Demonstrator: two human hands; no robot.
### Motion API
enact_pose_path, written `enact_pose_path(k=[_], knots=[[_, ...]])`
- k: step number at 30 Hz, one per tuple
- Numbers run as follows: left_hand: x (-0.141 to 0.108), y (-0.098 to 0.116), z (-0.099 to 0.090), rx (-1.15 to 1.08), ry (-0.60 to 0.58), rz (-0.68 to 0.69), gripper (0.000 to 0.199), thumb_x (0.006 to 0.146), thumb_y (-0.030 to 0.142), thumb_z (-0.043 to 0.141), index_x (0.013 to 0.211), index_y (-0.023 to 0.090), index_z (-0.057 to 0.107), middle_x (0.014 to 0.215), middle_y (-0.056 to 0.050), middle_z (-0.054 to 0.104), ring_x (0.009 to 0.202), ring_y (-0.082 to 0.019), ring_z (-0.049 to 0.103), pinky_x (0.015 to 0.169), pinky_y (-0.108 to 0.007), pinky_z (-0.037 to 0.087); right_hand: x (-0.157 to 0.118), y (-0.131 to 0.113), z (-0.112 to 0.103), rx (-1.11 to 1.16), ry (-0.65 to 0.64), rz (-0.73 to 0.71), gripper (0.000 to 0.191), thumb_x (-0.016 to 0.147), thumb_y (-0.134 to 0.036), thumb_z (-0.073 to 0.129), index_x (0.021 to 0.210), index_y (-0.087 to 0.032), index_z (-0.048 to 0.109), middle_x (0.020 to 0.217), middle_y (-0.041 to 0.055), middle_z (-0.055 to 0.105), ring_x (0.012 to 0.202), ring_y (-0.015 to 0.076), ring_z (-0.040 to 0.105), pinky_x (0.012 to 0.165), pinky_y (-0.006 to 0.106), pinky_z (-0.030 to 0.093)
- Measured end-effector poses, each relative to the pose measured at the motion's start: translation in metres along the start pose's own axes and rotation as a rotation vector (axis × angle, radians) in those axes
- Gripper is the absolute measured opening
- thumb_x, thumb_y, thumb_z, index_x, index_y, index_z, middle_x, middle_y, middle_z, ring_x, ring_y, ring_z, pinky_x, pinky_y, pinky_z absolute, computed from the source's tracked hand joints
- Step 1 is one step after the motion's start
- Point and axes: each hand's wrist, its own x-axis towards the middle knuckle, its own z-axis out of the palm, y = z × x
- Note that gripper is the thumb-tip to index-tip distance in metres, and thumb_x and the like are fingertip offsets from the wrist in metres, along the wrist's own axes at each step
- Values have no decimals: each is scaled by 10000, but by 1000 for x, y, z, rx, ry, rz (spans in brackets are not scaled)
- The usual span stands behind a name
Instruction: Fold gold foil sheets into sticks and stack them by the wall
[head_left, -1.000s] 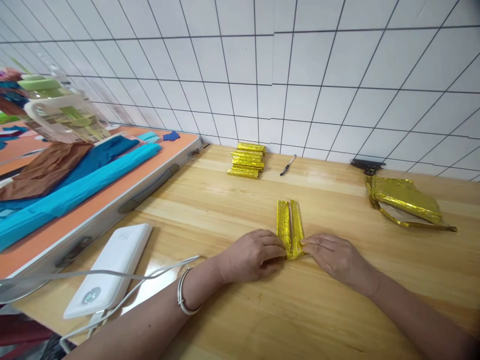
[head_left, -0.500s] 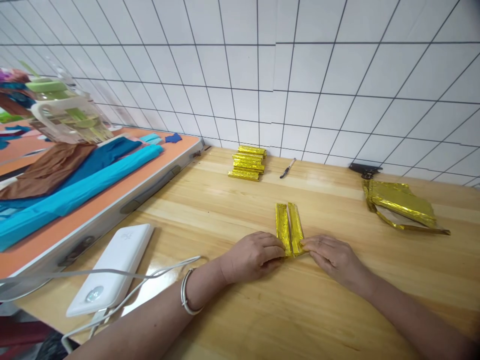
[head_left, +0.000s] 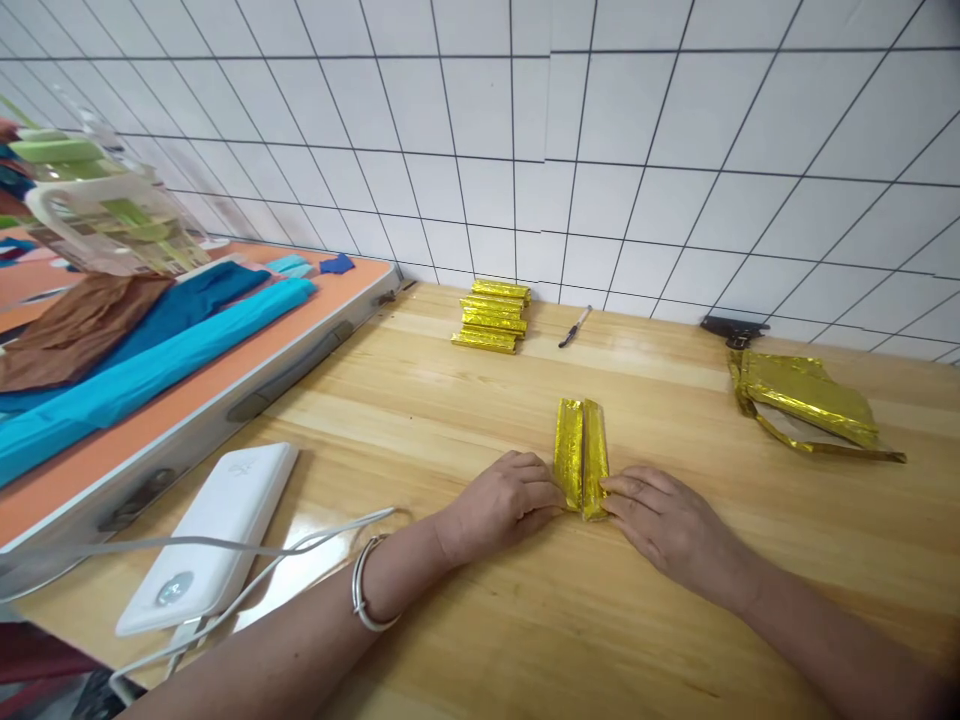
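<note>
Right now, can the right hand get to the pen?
Probably yes, with a stretch: the pen lies farther back, and the way past the right side of the gold foil that the right hand is touching looks free.

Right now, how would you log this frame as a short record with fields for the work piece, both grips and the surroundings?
Work piece: paired gold strips, side by side on the wooden table; whether joined, unclear
Left grip: fingers at their near left edge
Right grip: fingertips at their near right edge
Behind: row of gold rolls, pen to its right
Far right: gold packet, black object
Left: white power bank
</note>
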Motion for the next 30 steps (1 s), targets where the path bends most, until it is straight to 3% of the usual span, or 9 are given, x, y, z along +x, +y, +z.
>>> enact_pose_path(k=[7, 17, 23, 30], knots=[[3, -1, -6, -95, -37, 32, 192, 892, 224, 448, 985, 180, 609, 952, -63, 637, 896, -153, 556, 833, -287, 403, 1, -1, 2, 67, -19, 44, 211, 857, -130, 482, 1000, -182, 628, 928, 74, 632, 910, 185, 550, 795, 353, 500], [1, -4, -6, -100, -16, 86, 189, 895, 220, 453, 1001, 173, 602, 956, -61, 649, 909, -159, 548, 844, -299, 396, -3, 0, 1, 116, 48, 57, 222, 853, -125, 489, 1023, -192, 614, 941, 58, 646, 914, 173, 562, 857, 355, 479], [4, -4, -5, -101, -6, 43, 196, 906, 236, 432, 972, 171, 605, 924, -65, 633, 883, -158, 546, 820, -299, 397, -1, -6, -1, 175, 25, 128, 206, 852, -132, 494, 994, -201, 626, 950, 61, 638, 928, 179, 551, 832, 353, 477], [2, -5, -9, -170, -41, 16, 188, 812, 274, 579, 974, 180, 594, 951, -63, 621, 913, -172, 552, 838, -297, 408, -4, -5, 6, 273, 58, 215, 212, 849, -148, 502, 1000, -229, 628, 962, 57, 629, 916, 181, 552, 818, 358, 475]])
